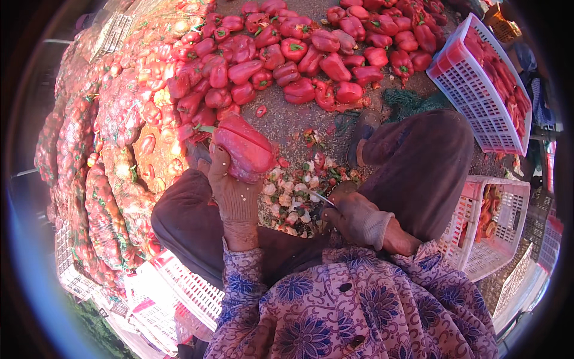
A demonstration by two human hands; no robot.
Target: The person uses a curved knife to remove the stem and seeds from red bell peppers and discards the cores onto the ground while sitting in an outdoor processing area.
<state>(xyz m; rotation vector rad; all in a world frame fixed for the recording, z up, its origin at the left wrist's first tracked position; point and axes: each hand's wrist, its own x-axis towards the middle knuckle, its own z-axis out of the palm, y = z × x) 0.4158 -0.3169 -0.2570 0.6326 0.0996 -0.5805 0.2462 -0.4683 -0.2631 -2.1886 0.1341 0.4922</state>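
In my gloved left hand (233, 188) I hold a large red bell pepper (246, 146), raised above my lap, with its green stem pointing left and a long dark line along its upper side. My gloved right hand (356, 215) is closed around a small knife (319, 196), whose thin blade points up and left, apart from the pepper. Between my bent legs lies a heap of cut pepper cores (291, 193) with pale seeds and green stems. Seeds are scattered over the ground around it.
A big pile of red peppers (269, 58) spreads ahead. Net sacks (105, 215) of produce lie at the left. A white plastic crate (475, 98) of red peppers is at the upper right, another crate (497, 224) at the right. Green netting (410, 103) lies near my shoe.
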